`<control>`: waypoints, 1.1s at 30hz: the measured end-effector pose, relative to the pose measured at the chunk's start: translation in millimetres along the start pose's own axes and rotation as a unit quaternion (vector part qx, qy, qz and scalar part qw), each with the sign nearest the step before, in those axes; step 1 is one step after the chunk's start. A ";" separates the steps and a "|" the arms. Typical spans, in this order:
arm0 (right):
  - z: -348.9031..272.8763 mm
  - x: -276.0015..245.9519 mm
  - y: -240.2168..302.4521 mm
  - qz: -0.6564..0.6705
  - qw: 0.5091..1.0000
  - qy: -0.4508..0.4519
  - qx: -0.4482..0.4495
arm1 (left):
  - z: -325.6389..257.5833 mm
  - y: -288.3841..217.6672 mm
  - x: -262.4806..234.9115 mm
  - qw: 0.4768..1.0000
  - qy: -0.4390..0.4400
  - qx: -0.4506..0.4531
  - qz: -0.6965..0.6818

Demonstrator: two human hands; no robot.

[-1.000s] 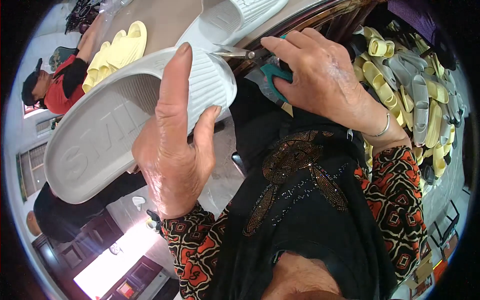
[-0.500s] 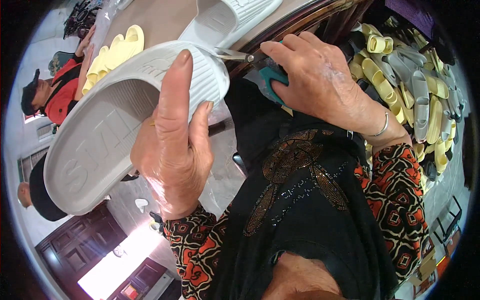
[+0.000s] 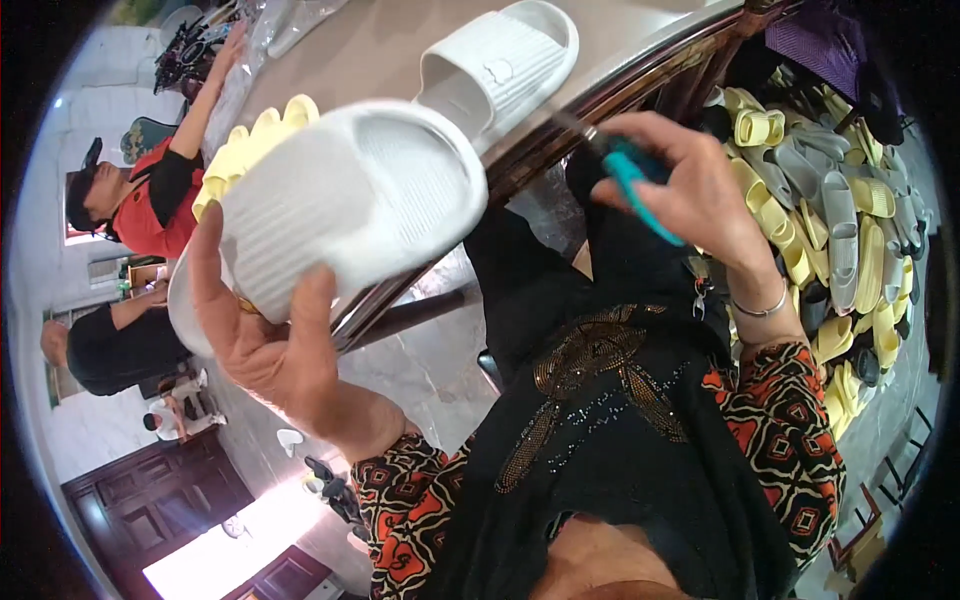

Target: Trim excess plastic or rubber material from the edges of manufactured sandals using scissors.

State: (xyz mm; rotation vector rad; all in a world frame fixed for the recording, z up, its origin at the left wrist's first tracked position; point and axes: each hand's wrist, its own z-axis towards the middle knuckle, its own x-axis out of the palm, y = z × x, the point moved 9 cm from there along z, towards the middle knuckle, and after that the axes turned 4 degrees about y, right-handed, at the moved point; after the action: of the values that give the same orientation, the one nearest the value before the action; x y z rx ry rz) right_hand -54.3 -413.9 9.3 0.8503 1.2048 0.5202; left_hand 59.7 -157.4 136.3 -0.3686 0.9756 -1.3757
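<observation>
My left hand [image 3: 270,340] grips a white ribbed slide sandal [image 3: 345,205] from below and holds it up over the table edge, strap side facing me. My right hand [image 3: 690,190] is closed on a small pair of scissors with a teal handle [image 3: 635,185]; the metal tip points left toward the sandal and stands a short way off it. A second white sandal [image 3: 500,60] lies on the brown table [image 3: 390,40] behind.
Yellow sandals [image 3: 250,140] are stacked on the table at the left. A person in red [image 3: 140,200] and another in black [image 3: 110,345] sit at the far left. A heap of yellow and grey sandals [image 3: 840,230] covers the floor at the right.
My left hand has turned the white sandal over, from sole up to strap side up. My right hand has drawn the scissors back from the sandal's edge.
</observation>
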 end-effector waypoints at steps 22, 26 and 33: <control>43.4 -25.6 -66.7 0.248 0.959 -0.130 0.052 | 3.6 52.8 43.8 0.845 0.523 -0.020 0.110; 40.5 -20.4 -60.7 0.246 0.963 -0.095 0.063 | 2.5 49.8 28.0 0.782 0.583 0.045 0.215; 39.7 -29.0 -75.4 0.227 0.966 -0.114 0.051 | 4.4 50.4 31.1 0.729 0.588 0.102 0.336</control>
State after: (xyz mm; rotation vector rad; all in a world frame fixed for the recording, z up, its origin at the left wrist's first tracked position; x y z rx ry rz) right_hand -31.6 -492.1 -29.1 1.2511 0.8297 0.7110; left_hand 92.5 -176.9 90.7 1.1131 1.7085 -0.8991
